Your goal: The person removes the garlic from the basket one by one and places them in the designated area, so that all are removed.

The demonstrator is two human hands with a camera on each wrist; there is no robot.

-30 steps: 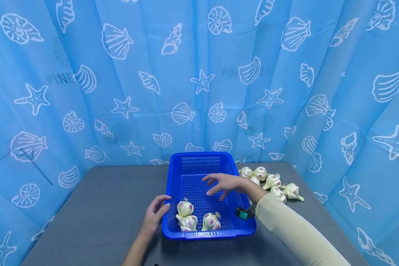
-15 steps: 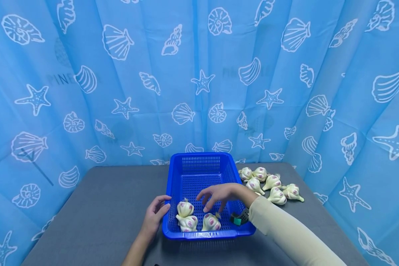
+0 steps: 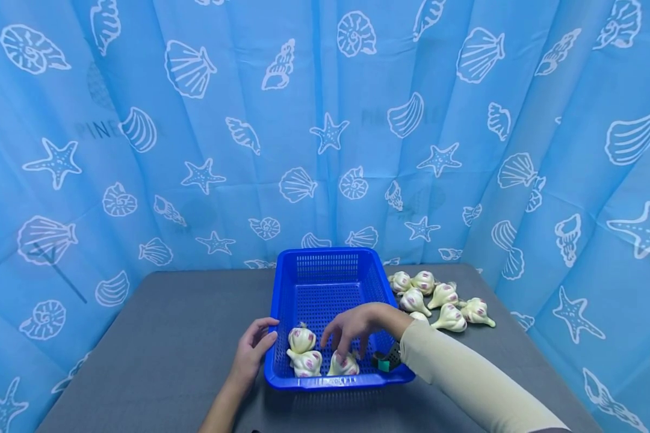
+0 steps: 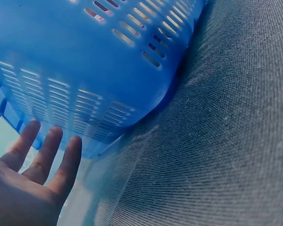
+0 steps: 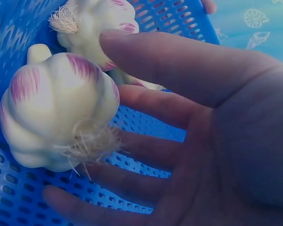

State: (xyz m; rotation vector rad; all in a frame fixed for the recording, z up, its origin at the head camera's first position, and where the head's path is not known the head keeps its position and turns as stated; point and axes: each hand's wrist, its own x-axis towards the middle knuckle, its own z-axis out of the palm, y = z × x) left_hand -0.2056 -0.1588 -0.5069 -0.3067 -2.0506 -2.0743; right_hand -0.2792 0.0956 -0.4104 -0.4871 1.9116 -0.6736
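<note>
A blue perforated plastic basket (image 3: 287, 382) holds three garlic bulbs with purple streaks. Over the front middle garlic bulb (image 3: 345, 367) hovers my right hand (image 3: 353, 326), reaching down inside the basket. In the right wrist view its fingers are spread beside the root end of that bulb (image 5: 56, 106), not closed round it. Two more bulbs, a rear one (image 3: 301, 340) and a front one (image 3: 306, 363), lie together at the basket's left. My left hand (image 3: 253, 344) touches the left rim; in the left wrist view its fingers (image 4: 45, 155) extend alongside the outer wall.
Several more garlic bulbs (image 3: 445, 296) lie heaped on the grey tabletop (image 3: 195, 337), right of the basket. A blue curtain (image 3: 325, 150) with white shell prints hangs behind the table and along both sides.
My right hand has come down and towards the front of the basket, from above its middle to the front middle garlic bulb. My left hand stays at the rim.
</note>
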